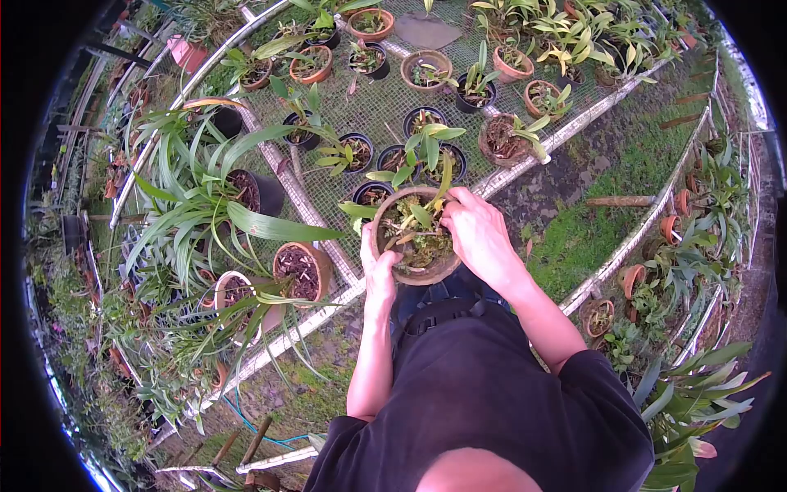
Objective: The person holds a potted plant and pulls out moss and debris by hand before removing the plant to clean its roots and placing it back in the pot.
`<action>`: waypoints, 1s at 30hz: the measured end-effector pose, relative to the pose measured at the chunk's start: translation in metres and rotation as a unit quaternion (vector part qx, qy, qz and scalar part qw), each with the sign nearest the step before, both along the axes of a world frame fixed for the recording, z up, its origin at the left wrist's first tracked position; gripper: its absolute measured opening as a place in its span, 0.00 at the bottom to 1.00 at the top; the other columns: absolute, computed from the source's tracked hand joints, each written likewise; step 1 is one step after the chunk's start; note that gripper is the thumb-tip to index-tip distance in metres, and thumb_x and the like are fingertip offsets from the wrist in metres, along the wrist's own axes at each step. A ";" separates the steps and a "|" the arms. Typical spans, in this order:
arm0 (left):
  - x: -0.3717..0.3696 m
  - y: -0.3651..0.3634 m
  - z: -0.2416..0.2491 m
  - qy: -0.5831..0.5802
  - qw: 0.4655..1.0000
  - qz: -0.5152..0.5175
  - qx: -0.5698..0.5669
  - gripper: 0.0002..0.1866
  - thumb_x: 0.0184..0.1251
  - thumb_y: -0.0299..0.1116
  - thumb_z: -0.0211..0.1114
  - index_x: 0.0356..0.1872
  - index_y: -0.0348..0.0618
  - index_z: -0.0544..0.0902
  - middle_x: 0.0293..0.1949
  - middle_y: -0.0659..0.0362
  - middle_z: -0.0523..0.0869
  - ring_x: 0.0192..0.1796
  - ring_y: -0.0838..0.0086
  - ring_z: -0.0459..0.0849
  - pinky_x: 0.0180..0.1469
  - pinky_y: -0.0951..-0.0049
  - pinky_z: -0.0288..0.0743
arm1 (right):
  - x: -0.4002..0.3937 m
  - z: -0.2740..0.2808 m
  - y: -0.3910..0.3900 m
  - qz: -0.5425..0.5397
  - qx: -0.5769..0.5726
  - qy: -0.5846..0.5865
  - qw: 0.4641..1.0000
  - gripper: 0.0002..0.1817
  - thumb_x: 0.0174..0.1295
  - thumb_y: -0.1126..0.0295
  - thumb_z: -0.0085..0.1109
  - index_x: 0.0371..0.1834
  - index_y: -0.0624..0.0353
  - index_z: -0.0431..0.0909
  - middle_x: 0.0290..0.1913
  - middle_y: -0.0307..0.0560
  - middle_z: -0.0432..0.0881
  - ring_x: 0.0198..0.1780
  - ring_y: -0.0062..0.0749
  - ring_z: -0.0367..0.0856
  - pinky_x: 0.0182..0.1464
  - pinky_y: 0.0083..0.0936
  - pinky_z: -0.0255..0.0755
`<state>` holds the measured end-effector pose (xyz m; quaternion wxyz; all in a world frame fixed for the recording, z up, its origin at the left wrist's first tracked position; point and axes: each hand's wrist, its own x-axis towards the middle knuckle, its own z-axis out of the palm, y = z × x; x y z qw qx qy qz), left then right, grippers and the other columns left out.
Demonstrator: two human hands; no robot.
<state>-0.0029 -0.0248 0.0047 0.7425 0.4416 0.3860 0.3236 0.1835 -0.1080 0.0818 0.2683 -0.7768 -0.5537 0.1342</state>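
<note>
A round clay pot (426,277) with moss and a small leafy plant (421,215) in it is held up in front of my body. My left hand (380,271) grips the pot's left side, with the thumb over the rim. My right hand (479,234) is at the right rim, fingers bent inward and closed by the moss and stems. What sits between those fingertips is hidden. Just beyond the held pot, small black pots with plants (373,193) stand on the mesh bench.
A mesh bench (361,102) with pale pipe edges (574,125) carries several clay and black pots. At left a long-leaved plant (238,205) spreads beside a brown clay pot (302,272). More pots line a rail (627,246) at right, across a mossy path (566,238).
</note>
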 end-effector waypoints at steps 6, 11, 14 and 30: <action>0.001 0.001 -0.002 -0.018 0.999 0.022 -0.033 0.40 0.52 0.25 0.56 0.74 0.34 0.69 0.63 0.51 0.80 0.64 0.65 0.79 0.70 0.67 0.73 | 0.007 0.015 -0.009 -0.023 0.046 0.096 0.994 0.03 0.70 0.79 0.60 0.43 0.67 0.76 0.55 0.59 0.83 0.49 0.60 0.86 0.51 0.50 0.80; 0.001 0.003 -0.010 -0.033 0.996 0.049 -0.073 0.44 0.52 0.25 0.56 0.78 0.33 0.65 0.64 0.49 0.80 0.62 0.64 0.82 0.67 0.67 0.76 | 0.026 0.019 -0.018 -0.020 0.069 0.161 0.984 0.05 0.71 0.79 0.60 0.45 0.66 0.74 0.52 0.56 0.82 0.47 0.58 0.85 0.50 0.47 0.78; 0.003 0.002 -0.012 -0.044 0.994 0.056 -0.087 0.45 0.52 0.24 0.56 0.80 0.33 0.64 0.65 0.48 0.80 0.62 0.63 0.82 0.68 0.67 0.76 | 0.023 0.024 -0.018 -0.033 0.080 0.200 0.976 0.05 0.71 0.79 0.62 0.43 0.67 0.76 0.49 0.55 0.82 0.46 0.56 0.84 0.50 0.44 0.78; 0.009 0.000 0.000 -0.020 0.995 0.059 -0.077 0.39 0.53 0.23 0.55 0.74 0.35 0.70 0.63 0.52 0.82 0.62 0.66 0.82 0.69 0.68 0.74 | -0.003 0.001 -0.019 0.014 0.070 0.135 0.988 0.05 0.72 0.73 0.65 0.43 0.63 0.83 0.36 0.53 0.88 0.36 0.54 0.89 0.39 0.43 0.82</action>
